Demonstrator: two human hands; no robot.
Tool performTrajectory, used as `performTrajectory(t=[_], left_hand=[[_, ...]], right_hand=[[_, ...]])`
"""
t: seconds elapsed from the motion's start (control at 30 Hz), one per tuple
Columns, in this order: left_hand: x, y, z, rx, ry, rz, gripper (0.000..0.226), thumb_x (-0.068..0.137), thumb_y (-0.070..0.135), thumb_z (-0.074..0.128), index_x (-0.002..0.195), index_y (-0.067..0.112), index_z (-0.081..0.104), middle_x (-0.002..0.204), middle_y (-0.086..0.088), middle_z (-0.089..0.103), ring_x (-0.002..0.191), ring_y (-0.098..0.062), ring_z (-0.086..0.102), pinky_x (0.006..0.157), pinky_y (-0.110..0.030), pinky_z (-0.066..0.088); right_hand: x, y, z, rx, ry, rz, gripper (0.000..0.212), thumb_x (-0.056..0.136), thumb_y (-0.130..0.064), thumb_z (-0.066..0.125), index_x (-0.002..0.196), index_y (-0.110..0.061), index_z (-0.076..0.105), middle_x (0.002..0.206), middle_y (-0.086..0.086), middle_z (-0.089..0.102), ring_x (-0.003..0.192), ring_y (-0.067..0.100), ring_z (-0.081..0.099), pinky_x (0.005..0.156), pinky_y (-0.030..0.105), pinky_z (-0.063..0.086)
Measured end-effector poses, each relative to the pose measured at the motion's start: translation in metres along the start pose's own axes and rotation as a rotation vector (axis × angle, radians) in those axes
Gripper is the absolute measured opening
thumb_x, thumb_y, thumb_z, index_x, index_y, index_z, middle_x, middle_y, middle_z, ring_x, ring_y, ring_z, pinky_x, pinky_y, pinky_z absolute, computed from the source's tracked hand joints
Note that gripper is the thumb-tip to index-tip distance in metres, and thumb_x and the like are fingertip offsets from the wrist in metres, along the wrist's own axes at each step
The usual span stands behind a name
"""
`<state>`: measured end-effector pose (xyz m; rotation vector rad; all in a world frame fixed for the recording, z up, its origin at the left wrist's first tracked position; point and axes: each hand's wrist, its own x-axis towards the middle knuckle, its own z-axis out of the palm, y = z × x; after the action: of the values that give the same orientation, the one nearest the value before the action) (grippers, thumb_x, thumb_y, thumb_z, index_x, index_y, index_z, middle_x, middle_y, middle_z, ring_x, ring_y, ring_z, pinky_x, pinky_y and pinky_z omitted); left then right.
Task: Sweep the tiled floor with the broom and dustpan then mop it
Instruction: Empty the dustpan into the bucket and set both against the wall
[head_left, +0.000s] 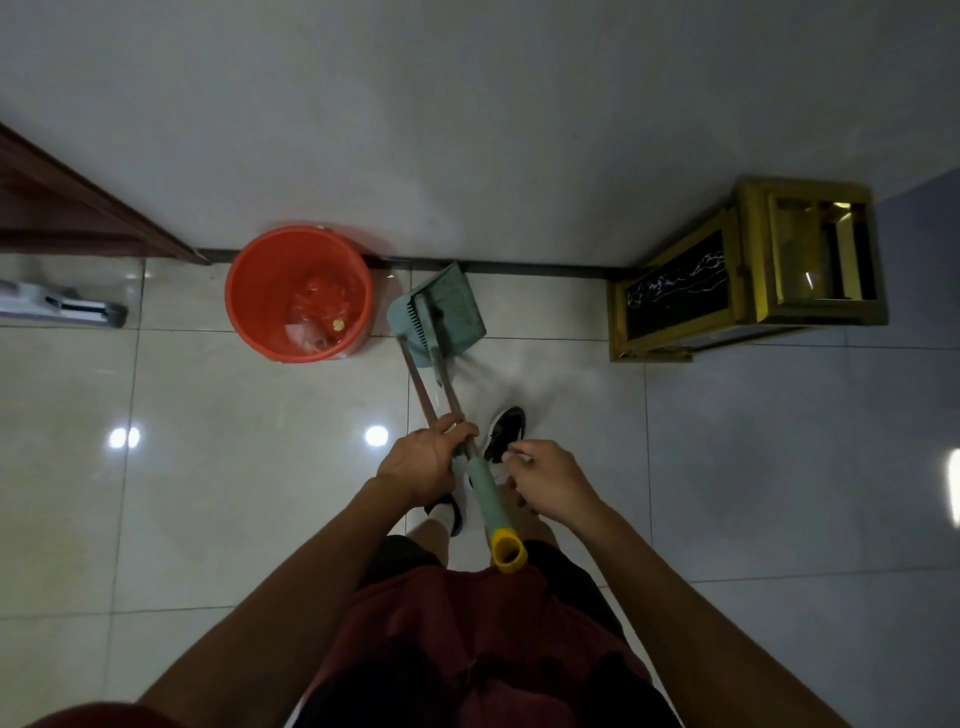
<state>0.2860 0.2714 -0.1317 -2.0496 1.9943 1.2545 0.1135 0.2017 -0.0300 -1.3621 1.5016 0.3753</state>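
Holding: I'm gripping two handles together in my left hand (423, 460) — the broom (485, 501) w/ its green sleeve and yellow cap, and the dustpan (447, 312) pole beside it.
Right hand: my right hand (550, 480) is pinching a small white thing (522, 457) btwn thumb and fingers, close to the broom handle but apart from it.
Task things: dustpan is sitting on the tiled floor (208, 467) by the wall, tilted up, broom bristles tucked against it; both are just right of the red bucket (298, 293).
Mop: a grey flat head (62, 309) is lying at the left edge, prob the mop.
Risk 1: I'm clamping both poles one-handed, so one could be slipping and the pan could be tipping its dirt back onto the floor.
Risk 2: dustpan is standing close to the bucket rim; swinging it could be knocking the bucket.
Risk 3: my feet (506, 434) are right under the poles, so I could be tripping.
Hard to see: what the white thing is; whether the pan is holding dirt; bucket contents are blurry, just red plastic and scraps.
Cut off: mop handle is running out of frame; the gold cabinet (748, 275) inside is dim.
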Motion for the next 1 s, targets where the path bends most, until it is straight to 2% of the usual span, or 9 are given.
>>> performTrajectory(t=[0.1, 0.17, 0.27, 0.47, 0.5, 0.57, 0.63, 0.8, 1.0], left_hand=[[0.001, 0.003, -0.002, -0.027, 0.053, -0.011, 0.066, 0.078, 0.012, 0.069, 0.139, 0.028, 0.048, 0.150, 0.000, 0.047, 0.098, -0.037, 0.067, 0.073, -0.037, 0.052], [0.001, 0.004, -0.005, -0.077, 0.114, -0.036, 0.061, 0.079, 0.013, 0.069, 0.135, 0.027, 0.048, 0.140, -0.003, 0.056, 0.092, -0.038, 0.068, 0.072, -0.039, 0.054], [0.004, 0.006, -0.012, -0.100, 0.165, -0.092, 0.057, 0.082, 0.018, 0.070, 0.133, 0.027, 0.047, 0.115, -0.012, 0.069, 0.085, -0.040, 0.068, 0.070, -0.043, 0.059], [0.013, 0.004, -0.031, -0.191, 0.295, -0.158, 0.048, 0.081, 0.020, 0.066, 0.128, 0.022, 0.056, 0.099, -0.019, 0.071, 0.082, -0.045, 0.065, 0.065, -0.036, 0.042], [0.015, 0.003, -0.035, -0.211, 0.317, -0.171, 0.047, 0.080, 0.019, 0.065, 0.126, 0.021, 0.057, 0.097, -0.019, 0.071, 0.080, -0.044, 0.064, 0.065, -0.036, 0.042], [0.019, 0.001, -0.042, -0.226, 0.340, -0.210, 0.046, 0.079, 0.017, 0.065, 0.124, 0.019, 0.058, 0.092, -0.017, 0.071, 0.077, -0.043, 0.064, 0.064, -0.038, 0.047], [0.025, 0.001, -0.046, -0.203, 0.351, -0.249, 0.047, 0.078, 0.013, 0.067, 0.123, 0.020, 0.057, 0.088, -0.016, 0.070, 0.072, -0.040, 0.063, 0.061, -0.038, 0.048], [0.035, 0.012, -0.056, -0.274, 0.445, -0.336, 0.049, 0.074, 0.015, 0.056, 0.122, 0.029, 0.052, 0.082, -0.011, 0.069, 0.062, -0.030, 0.054, 0.056, -0.035, 0.049], [0.048, 0.026, -0.079, -0.600, 0.564, -0.463, 0.033, 0.080, 0.013, 0.055, 0.111, 0.020, 0.062, 0.090, -0.007, 0.069, 0.077, -0.030, 0.065, 0.064, -0.041, 0.057]], right_hand=[[0.008, 0.013, -0.007, -0.007, -0.008, 0.035, 0.031, 0.098, -0.021, 0.050, 0.117, -0.004, 0.068, 0.101, 0.016, 0.071, 0.086, 0.031, 0.066, 0.079, 0.039, 0.054], [0.012, 0.018, -0.010, -0.038, -0.013, 0.043, 0.021, 0.098, -0.021, 0.050, 0.101, -0.014, 0.069, 0.101, 0.012, 0.067, 0.095, 0.029, 0.065, 0.086, 0.035, 0.051], [0.021, 0.022, -0.015, -0.119, 0.043, 0.022, 0.038, 0.098, -0.021, 0.049, 0.065, -0.032, 0.035, 0.088, 0.005, 0.048, 0.086, 0.019, 0.049, 0.074, 0.025, 0.037], [0.043, 0.015, -0.027, -0.197, 0.093, -0.047, 0.037, 0.098, -0.020, 0.045, 0.064, -0.029, 0.037, 0.084, 0.006, 0.054, 0.083, 0.020, 0.055, 0.064, 0.026, 0.039], [0.046, 0.013, -0.029, -0.221, 0.093, -0.071, 0.031, 0.099, -0.021, 0.046, 0.069, -0.026, 0.049, 0.087, 0.005, 0.059, 0.087, 0.023, 0.059, 0.068, 0.027, 0.045], [0.052, 0.009, -0.032, -0.285, 0.066, -0.135, 0.027, 0.101, -0.026, 0.045, 0.108, -0.013, 0.068, 0.115, 0.009, 0.067, 0.108, 0.027, 0.062, 0.091, 0.036, 0.052], [0.059, 0.001, -0.036, -0.371, 0.056, -0.193, 0.044, 0.102, -0.030, 0.043, 0.141, -0.013, 0.054, 0.139, 0.009, 0.058, 0.126, 0.027, 0.054, 0.106, 0.038, 0.045], [0.081, -0.016, -0.049, -0.508, 0.100, -0.287, 0.045, 0.104, -0.031, 0.040, 0.146, -0.016, 0.048, 0.140, 0.009, 0.056, 0.126, 0.027, 0.053, 0.104, 0.039, 0.044], [0.102, -0.031, -0.071, -0.508, 0.110, -0.337, 0.039, 0.102, -0.026, 0.042, 0.136, -0.013, 0.057, 0.127, 0.014, 0.061, 0.114, 0.030, 0.058, 0.094, 0.038, 0.050]])
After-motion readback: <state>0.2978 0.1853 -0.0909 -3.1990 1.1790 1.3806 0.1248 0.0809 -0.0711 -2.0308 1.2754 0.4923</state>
